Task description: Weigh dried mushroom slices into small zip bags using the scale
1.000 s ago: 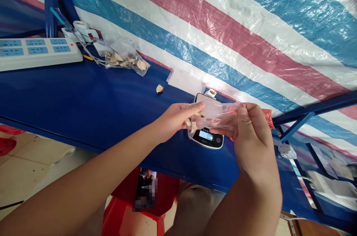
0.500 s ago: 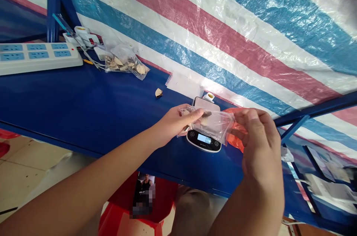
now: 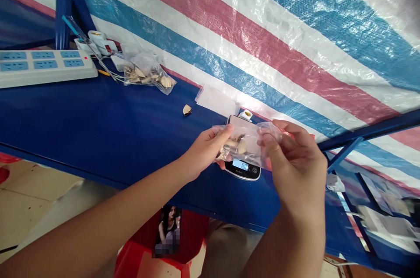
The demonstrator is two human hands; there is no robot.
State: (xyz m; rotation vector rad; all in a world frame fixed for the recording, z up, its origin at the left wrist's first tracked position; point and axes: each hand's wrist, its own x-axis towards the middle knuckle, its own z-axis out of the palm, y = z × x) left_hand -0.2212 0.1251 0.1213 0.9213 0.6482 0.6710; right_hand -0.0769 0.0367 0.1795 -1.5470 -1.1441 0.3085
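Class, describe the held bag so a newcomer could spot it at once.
Along the blue table, find the digital scale. Over it, the left hand and right hand hold a clear bag of pale pieces. Unlike the other bag near the power strip, it is held.

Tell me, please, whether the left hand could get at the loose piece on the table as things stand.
Probably yes: the loose piece lies nearby with nothing seen in between, though the left hand is holding a bag and may have to let go first.
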